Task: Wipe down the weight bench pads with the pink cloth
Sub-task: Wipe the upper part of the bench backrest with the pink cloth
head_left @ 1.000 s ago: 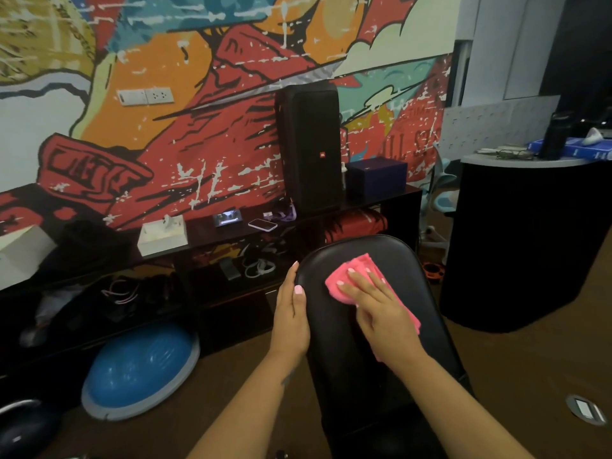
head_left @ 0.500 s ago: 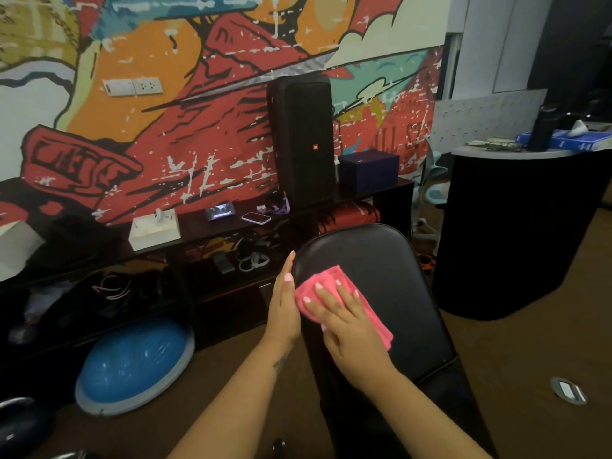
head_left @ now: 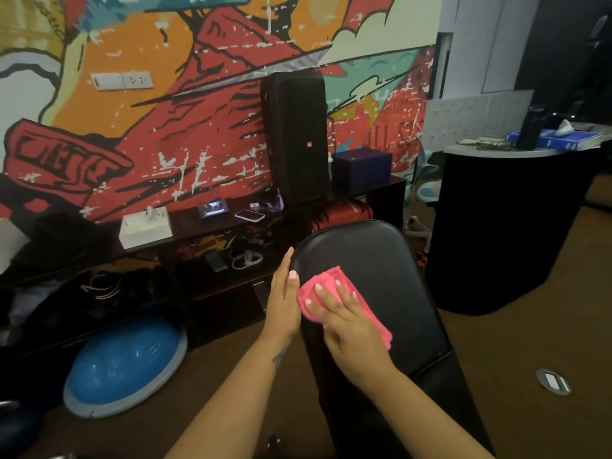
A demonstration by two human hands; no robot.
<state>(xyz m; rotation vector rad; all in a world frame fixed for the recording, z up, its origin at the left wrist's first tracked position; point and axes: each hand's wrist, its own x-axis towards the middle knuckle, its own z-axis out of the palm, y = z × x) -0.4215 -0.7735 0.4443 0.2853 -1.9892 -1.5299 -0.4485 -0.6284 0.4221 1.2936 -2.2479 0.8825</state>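
- Mural wall (head_left: 205, 134) takes up the whole background behind the bench pad, all orange, red and teal.
- Bench pad (head_left: 390, 279) is the black padded one front and centre, rounded top end pointing toward the mural.
- Tall black speaker (head_left: 296, 137) stands on the low shelf (head_left: 205, 226) beyond the pad's top end.
- Blue balance dome (head_left: 126, 362) sits on the floor well left of the pad.
- Left hand (head_left: 281, 303) lies flat along the pad's left edge, fingers straight, thumb on top.
- Right hand (head_left: 344, 323) is spread flat, pressing the cloth into the pad.
- Pink cloth (head_left: 334, 299) is bunched on the pad's left half, just beside the left thumb.
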